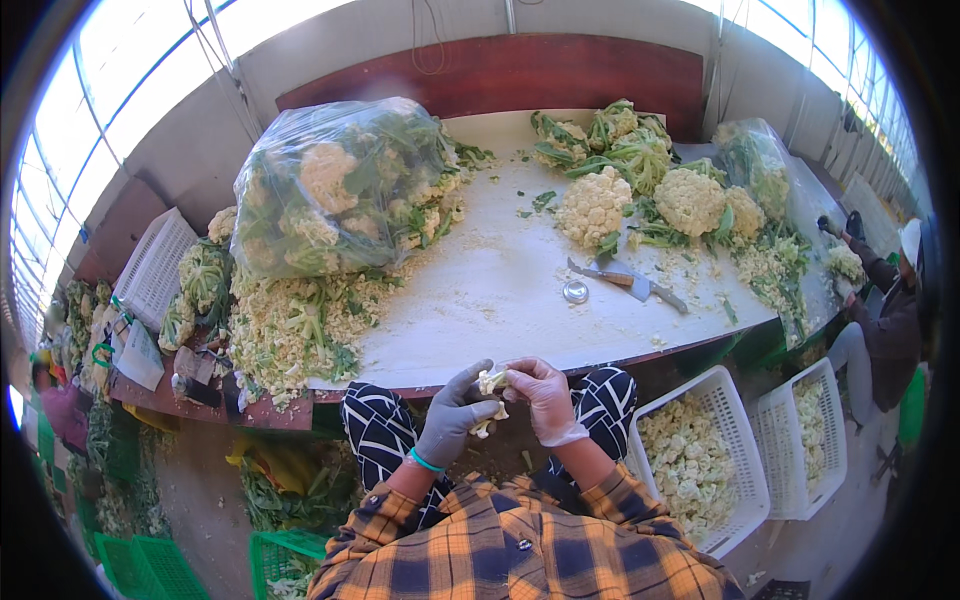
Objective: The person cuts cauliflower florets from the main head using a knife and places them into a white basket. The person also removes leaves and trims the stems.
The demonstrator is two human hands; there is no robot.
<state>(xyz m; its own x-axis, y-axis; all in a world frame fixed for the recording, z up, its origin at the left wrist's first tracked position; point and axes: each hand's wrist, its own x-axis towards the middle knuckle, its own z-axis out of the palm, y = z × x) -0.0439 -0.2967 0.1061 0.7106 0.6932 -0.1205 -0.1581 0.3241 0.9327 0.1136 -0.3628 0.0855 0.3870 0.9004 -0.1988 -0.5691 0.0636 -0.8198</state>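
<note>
Over my lap, my left hand [453, 421], in a grey glove with a teal band at the wrist, holds small cauliflower pieces. One cauliflower floret [489, 381] lies between my two hands, its pale stem pointing towards my right fingers. A second cauliflower piece [484, 427] hangs at my left thumb. My right hand [541, 397], in a thin clear glove, pinches the stem end of the upper floret. Whether a small blade is hidden in those fingers I cannot tell. Before me is a white-topped table [465, 315] strewn with crumbs.
Knives [637, 283] and a round metal tin [576, 292] lie on the table. Whole cauliflowers [592, 206] stand behind them. A plastic-covered cauliflower heap [337, 187] fills the left. A white crate [744, 439] of florets stands right; beyond sits another person [889, 315].
</note>
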